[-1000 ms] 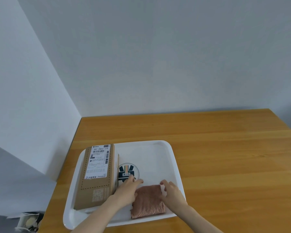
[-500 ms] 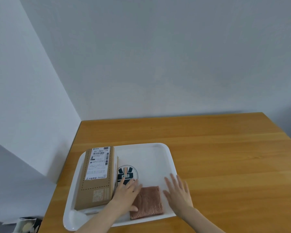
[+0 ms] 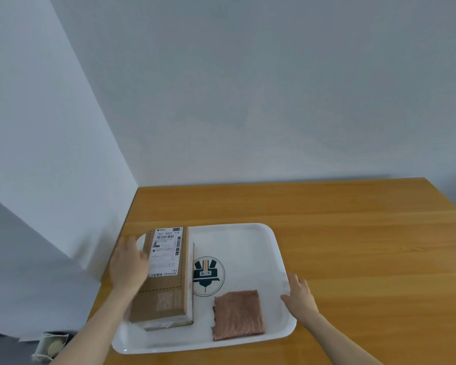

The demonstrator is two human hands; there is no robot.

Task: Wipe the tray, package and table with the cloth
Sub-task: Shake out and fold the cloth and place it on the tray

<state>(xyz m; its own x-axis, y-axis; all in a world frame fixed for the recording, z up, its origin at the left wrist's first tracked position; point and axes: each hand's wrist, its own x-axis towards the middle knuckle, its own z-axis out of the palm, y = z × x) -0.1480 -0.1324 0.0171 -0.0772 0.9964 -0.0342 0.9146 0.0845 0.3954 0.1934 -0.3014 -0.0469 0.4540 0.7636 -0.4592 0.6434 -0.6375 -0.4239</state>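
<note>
A white tray (image 3: 250, 241) with a round dark logo lies on the wooden table (image 3: 353, 233) near its front left corner. A brown cardboard package (image 3: 166, 291) with a white shipping label rests along the tray's left side. A folded pinkish-brown cloth (image 3: 238, 314) lies flat in the tray's front right part, with nothing touching it. My left hand (image 3: 128, 267) hovers, blurred, at the package's left edge with fingers spread. My right hand (image 3: 299, 295) is at the tray's right rim, fingers apart, holding nothing.
White walls meet at a corner behind the table's left edge. Below the table's left side, on the floor, a small open container (image 3: 50, 347) shows. The table's right edge runs off at the far right.
Both hands left the cloth. My left hand swung left to the package's outer edge. My right hand slid right to the tray's rim. The camera tilted slightly.
</note>
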